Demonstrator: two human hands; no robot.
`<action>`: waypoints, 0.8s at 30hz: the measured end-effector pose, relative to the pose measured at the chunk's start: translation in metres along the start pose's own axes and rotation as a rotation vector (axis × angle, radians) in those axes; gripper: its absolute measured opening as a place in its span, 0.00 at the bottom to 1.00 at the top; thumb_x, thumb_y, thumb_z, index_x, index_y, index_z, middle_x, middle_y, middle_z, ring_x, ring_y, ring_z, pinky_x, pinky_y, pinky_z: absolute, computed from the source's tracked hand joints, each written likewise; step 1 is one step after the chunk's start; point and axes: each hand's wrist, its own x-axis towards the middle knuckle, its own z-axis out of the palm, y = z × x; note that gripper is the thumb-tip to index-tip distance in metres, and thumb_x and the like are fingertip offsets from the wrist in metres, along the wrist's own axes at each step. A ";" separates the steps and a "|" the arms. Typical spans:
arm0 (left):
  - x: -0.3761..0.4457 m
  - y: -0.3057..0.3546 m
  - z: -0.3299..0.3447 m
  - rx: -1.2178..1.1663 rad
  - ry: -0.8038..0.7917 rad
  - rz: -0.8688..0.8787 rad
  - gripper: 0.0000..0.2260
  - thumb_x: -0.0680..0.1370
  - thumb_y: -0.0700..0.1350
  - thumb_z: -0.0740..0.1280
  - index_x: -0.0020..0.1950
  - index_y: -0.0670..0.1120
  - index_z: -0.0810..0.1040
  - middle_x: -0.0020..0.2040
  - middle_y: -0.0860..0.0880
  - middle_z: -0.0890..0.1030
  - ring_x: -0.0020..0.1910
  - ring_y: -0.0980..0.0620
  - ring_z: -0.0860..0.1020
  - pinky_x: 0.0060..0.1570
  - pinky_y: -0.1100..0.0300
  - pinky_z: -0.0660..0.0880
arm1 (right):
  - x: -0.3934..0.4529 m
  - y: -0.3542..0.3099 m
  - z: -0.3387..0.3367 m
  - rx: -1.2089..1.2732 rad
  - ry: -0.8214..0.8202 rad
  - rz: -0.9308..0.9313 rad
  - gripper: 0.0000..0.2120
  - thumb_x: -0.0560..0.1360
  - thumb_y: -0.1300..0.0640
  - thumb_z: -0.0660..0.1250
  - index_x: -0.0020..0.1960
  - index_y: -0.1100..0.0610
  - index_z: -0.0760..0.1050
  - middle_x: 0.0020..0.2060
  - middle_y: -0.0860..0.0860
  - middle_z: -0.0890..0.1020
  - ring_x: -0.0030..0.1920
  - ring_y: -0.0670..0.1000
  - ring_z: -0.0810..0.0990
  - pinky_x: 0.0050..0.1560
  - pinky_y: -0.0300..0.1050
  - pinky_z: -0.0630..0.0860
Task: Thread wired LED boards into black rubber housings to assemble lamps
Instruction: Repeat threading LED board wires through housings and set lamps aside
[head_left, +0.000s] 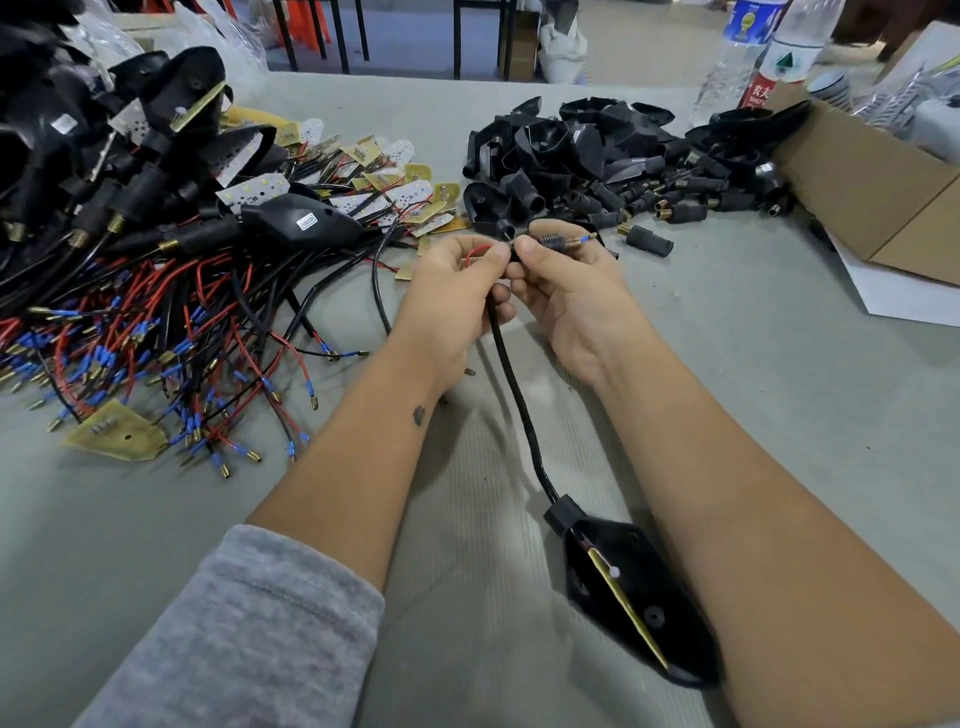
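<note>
Grey table surface (753, 322) w/ faint ribbed patch near centre. At 1 o'clock: two clear plastic water bottles, one w/ blue label (740, 47), one w/ white, green and red label (779, 67), standing just beside each other. At 3 o'clock: open brown cardboard box (878, 187) on a white paper sheet (893, 291). At 12 o'clock, beyond table: dark metal furniture legs (332, 31), white sack (563, 49) on floor.

Two hands, one left hand (457, 275) and one right hand (566, 291). Two water bottles (779, 57). One cardboard box (883, 192). Too many wires (156, 322) to count.
</note>
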 end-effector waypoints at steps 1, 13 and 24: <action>0.000 0.000 0.000 -0.029 0.011 0.001 0.08 0.82 0.36 0.60 0.44 0.43 0.72 0.31 0.50 0.76 0.25 0.60 0.70 0.24 0.67 0.69 | 0.000 -0.001 0.000 0.024 -0.026 0.011 0.11 0.77 0.72 0.63 0.56 0.60 0.72 0.38 0.54 0.81 0.33 0.47 0.80 0.39 0.37 0.79; 0.002 0.000 -0.007 -0.044 -0.003 0.043 0.10 0.80 0.34 0.62 0.41 0.45 0.72 0.37 0.45 0.75 0.30 0.55 0.72 0.27 0.66 0.70 | 0.002 0.001 0.001 0.154 0.063 0.006 0.05 0.78 0.68 0.65 0.43 0.63 0.74 0.32 0.53 0.81 0.33 0.47 0.83 0.40 0.36 0.81; 0.001 -0.004 -0.007 0.032 0.026 0.126 0.08 0.80 0.33 0.63 0.43 0.43 0.75 0.34 0.48 0.75 0.30 0.58 0.72 0.28 0.67 0.70 | 0.003 0.002 0.002 0.072 0.055 0.027 0.04 0.77 0.67 0.67 0.44 0.61 0.73 0.31 0.52 0.82 0.31 0.45 0.82 0.34 0.35 0.78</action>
